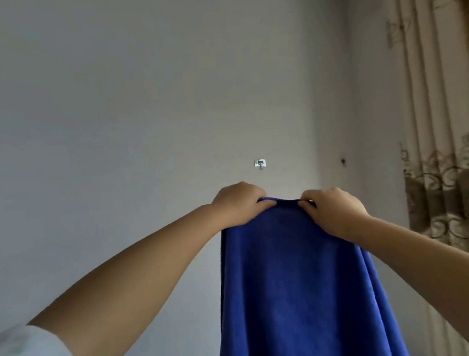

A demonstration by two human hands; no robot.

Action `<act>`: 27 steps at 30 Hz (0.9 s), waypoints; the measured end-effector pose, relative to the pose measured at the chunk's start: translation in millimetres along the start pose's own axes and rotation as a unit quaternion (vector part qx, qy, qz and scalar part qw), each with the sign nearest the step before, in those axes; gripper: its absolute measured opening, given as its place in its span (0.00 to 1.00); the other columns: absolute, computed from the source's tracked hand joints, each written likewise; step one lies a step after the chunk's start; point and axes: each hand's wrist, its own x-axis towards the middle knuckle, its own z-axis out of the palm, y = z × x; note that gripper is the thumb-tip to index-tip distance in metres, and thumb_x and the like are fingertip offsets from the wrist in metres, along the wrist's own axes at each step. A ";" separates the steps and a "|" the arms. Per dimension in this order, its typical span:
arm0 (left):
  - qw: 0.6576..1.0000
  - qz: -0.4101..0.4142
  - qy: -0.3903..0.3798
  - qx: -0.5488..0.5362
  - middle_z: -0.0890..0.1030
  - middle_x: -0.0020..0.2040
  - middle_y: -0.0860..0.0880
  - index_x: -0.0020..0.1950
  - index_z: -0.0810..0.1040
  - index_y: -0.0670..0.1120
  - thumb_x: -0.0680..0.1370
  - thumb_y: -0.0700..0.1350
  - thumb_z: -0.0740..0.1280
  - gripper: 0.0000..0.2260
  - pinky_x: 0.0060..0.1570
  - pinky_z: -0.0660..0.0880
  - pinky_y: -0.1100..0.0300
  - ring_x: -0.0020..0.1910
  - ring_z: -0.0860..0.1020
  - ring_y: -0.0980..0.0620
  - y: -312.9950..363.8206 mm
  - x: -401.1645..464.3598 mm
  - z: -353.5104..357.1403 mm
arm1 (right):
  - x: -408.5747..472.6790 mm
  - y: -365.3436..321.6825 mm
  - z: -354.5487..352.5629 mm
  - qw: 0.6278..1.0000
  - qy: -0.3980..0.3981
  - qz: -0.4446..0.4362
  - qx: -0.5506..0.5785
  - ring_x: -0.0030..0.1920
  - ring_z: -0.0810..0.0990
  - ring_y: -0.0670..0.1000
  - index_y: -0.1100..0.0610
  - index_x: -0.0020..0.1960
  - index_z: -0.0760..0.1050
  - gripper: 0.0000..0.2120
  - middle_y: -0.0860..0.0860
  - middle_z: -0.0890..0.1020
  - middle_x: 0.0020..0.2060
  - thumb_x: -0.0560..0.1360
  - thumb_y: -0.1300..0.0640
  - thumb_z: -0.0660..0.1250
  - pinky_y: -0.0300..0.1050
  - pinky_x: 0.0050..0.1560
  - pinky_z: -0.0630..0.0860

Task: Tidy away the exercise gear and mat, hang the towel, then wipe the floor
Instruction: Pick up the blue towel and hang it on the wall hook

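Note:
A blue towel (pixel 293 280) hangs down in front of me, held up by its top edge. My left hand (pixel 237 203) grips the top edge on the left side, fingers curled over the cloth. My right hand (pixel 334 211) grips the same edge on the right. Both arms reach forward toward the wall. A small adhesive wall hook (pixel 260 163) sits on the grey wall just above and between my hands, apart from the towel.
A second small dark hook (pixel 343 162) is on the wall near the corner to the right. A patterned beige and brown curtain (pixel 444 131) hangs along the right side. The plain grey wall (pixel 109 117) fills the left.

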 end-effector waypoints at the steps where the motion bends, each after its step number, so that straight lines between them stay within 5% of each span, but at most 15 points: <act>1: 1.000 0.001 0.004 -0.009 0.70 0.32 0.53 0.31 0.64 0.49 0.80 0.58 0.56 0.21 0.35 0.65 0.57 0.33 0.69 0.53 -10.8 24.5 13.1 | 23.6 11.1 9.9 1.000 0.000 -0.006 -0.008 0.42 0.72 0.52 0.48 0.53 0.77 0.14 0.49 0.80 0.46 0.81 0.48 0.53 0.44 0.38 0.67; 7: 0.999 -0.006 0.037 -0.009 0.70 0.32 0.52 0.30 0.65 0.48 0.80 0.57 0.56 0.22 0.32 0.63 0.58 0.34 0.70 0.51 -71.9 157.5 70.0 | 155.3 62.8 65.7 0.998 0.002 -0.064 0.009 0.44 0.75 0.52 0.46 0.56 0.75 0.12 0.49 0.81 0.47 0.81 0.47 0.54 0.48 0.44 0.74; 11: 0.995 -0.036 0.076 0.058 0.71 0.33 0.52 0.33 0.68 0.48 0.81 0.58 0.55 0.20 0.30 0.62 0.60 0.36 0.71 0.50 -105.4 222.6 98.7 | 219.4 81.8 107.6 0.987 0.026 -0.160 -0.002 0.46 0.75 0.55 0.42 0.68 0.61 0.15 0.46 0.77 0.47 0.82 0.50 0.51 0.48 0.45 0.72; 14: 0.984 -0.069 0.104 0.130 0.72 0.37 0.51 0.37 0.70 0.47 0.81 0.58 0.54 0.19 0.30 0.61 0.58 0.38 0.72 0.49 -129.6 266.4 121.0 | 270.3 94.9 140.2 0.967 0.042 -0.237 -0.086 0.44 0.74 0.55 0.42 0.69 0.61 0.17 0.46 0.74 0.49 0.81 0.54 0.51 0.47 0.43 0.69; 18: 0.962 -0.053 0.149 0.223 0.76 0.44 0.47 0.50 0.70 0.45 0.82 0.54 0.53 0.14 0.34 0.62 0.57 0.39 0.70 0.47 -153.8 321.6 154.8 | 340.8 120.6 186.6 0.941 0.080 -0.264 -0.198 0.38 0.69 0.55 0.44 0.71 0.62 0.21 0.49 0.67 0.45 0.80 0.57 0.53 0.46 0.39 0.65; 22: 0.967 -0.020 0.090 0.237 0.75 0.55 0.44 0.68 0.63 0.46 0.83 0.52 0.52 0.17 0.38 0.67 0.55 0.44 0.75 0.42 -179.9 372.5 190.9 | 413.4 151.2 228.4 0.923 0.076 -0.288 -0.245 0.43 0.73 0.56 0.42 0.76 0.53 0.25 0.52 0.70 0.54 0.81 0.53 0.53 0.46 0.40 0.66; 26: 0.982 -0.107 0.087 0.125 0.77 0.46 0.49 0.48 0.70 0.51 0.80 0.60 0.49 0.17 0.41 0.67 0.56 0.45 0.74 0.46 -208.0 424.2 204.3 | 486.1 166.7 265.7 0.928 0.108 -0.289 -0.207 0.47 0.76 0.56 0.43 0.76 0.51 0.27 0.52 0.69 0.53 0.80 0.51 0.55 0.47 0.43 0.71; 27: 0.977 -0.089 0.090 0.172 0.76 0.48 0.48 0.52 0.71 0.51 0.80 0.58 0.48 0.16 0.41 0.66 0.56 0.47 0.74 0.45 -215.1 435.0 207.4 | 498.4 168.8 274.4 0.936 0.114 -0.283 -0.176 0.46 0.75 0.55 0.44 0.75 0.53 0.25 0.51 0.69 0.50 0.80 0.50 0.54 0.46 0.42 0.70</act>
